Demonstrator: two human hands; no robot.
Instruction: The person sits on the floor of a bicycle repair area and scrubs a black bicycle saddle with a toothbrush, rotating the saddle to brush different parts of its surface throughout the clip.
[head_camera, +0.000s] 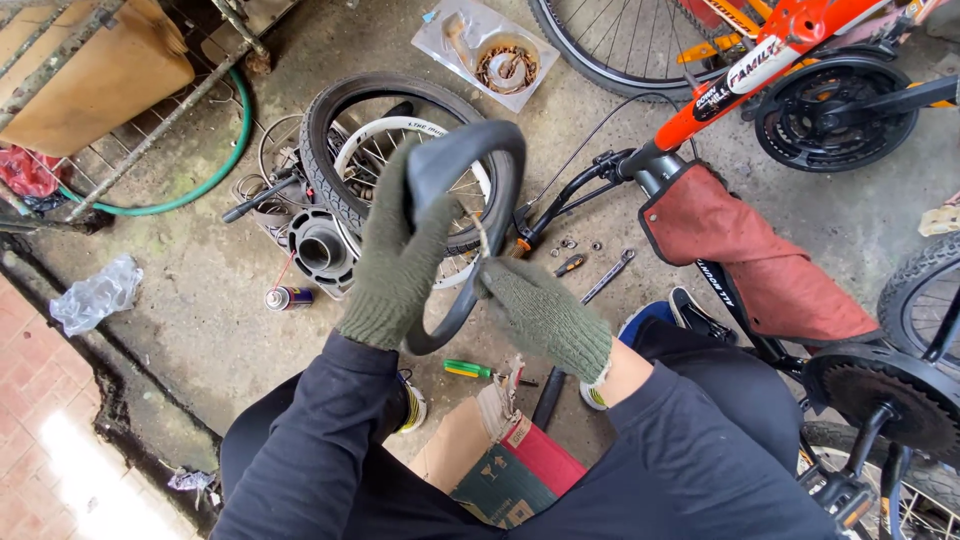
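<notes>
**A:** What are your hands on right now?

**Me:** My left hand (398, 262), in a green knit glove, has its fingers (420, 215) wrapped tight round the upper bend of a black inner tube (470, 150). My right hand (545, 315) pinches the lower part of the loop, close to what looks like its valve; I can't make that out sharply. The tube hangs in the air in front of me, above the small wheel (400, 160) lying on the concrete floor (200, 320).

**A:** Which step is that, would you say?

**Me:** I'd judge I'm feeling along the tube. The next move needs an even grip, sliding without kinking the rubber.

**A:** Any packages or labels about?

**Me:** A cardboard box (500, 470), red and dark green, sits between my knees. A clear plastic bag (485, 45) lies beyond the wheel. A small spray can (288, 297) lies left of it. The orange bicycle frame (760, 70) carries a white sticker.
</notes>
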